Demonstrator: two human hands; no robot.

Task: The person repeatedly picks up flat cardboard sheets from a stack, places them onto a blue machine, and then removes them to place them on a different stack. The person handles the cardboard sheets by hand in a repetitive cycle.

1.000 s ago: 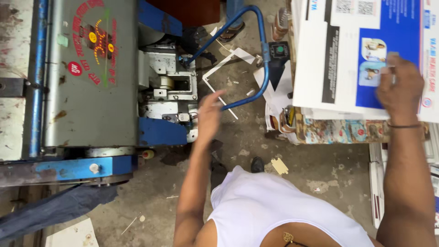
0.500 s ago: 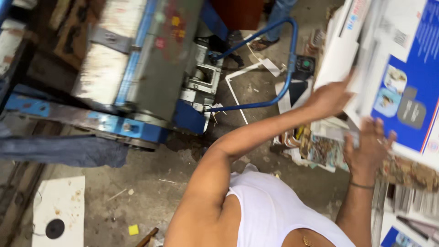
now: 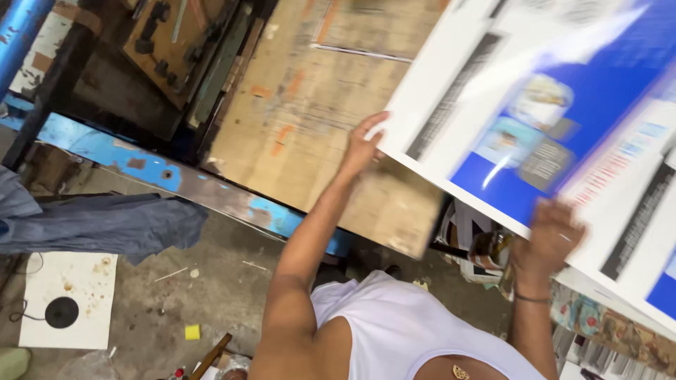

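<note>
A large printed sheet (image 3: pixel 549 134), white with blue panels and small pictures, is held up at the right of the head view, blurred by motion. My left hand (image 3: pixel 362 144) grips its left edge, fingers curled round the corner. My right hand (image 3: pixel 553 236) holds its lower edge, also blurred. Beneath the sheet lies a worn wooden board (image 3: pixel 317 119) on a machine with a blue-painted metal frame (image 3: pixel 155 172).
A grey cloth (image 3: pixel 98 225) hangs off the frame at the left. A white board with a black disc (image 3: pixel 67 302) lies on the concrete floor, with a small yellow block (image 3: pixel 192 332) nearby. Stacked printed sheets (image 3: pixel 612 331) sit at the lower right.
The view has swung left and closer. Both hands have taken hold of the printed sheet and lifted it over the wooden board; earlier the left hand was only reaching toward the stack.
</note>
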